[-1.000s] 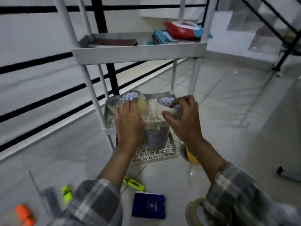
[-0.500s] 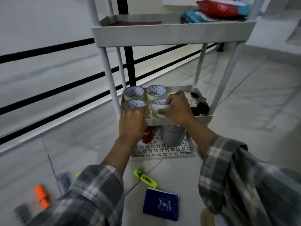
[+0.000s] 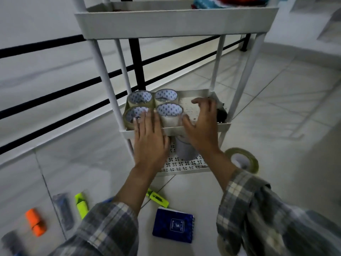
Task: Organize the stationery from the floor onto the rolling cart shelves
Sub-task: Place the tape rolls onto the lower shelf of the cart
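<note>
Several tape rolls (image 3: 168, 112) stand in a square block at the left end of the white cart's middle shelf (image 3: 195, 127). My left hand (image 3: 149, 143) hovers flat in front of the near-left roll with fingers spread, holding nothing. My right hand (image 3: 201, 124) is open just right of the near-right roll, thumb beside it, not gripping. On the floor lie another tape roll (image 3: 243, 158), a blue notebook (image 3: 173, 225), two yellow highlighters (image 3: 157, 198), an orange highlighter (image 3: 35, 221) and a dark marker (image 3: 63, 210).
The cart's top shelf (image 3: 175, 21) holds red and blue packets. A grey cup (image 3: 185, 150) stands on the patterned bottom shelf. Small dark items (image 3: 221, 113) sit at the middle shelf's right end. A black railing (image 3: 136, 65) runs behind the cart; tiled floor extends right.
Both hands set their tape rolls down on the middle shelf and let go; the fingers have opened and drawn back slightly. The camera has moved closer and lower.
</note>
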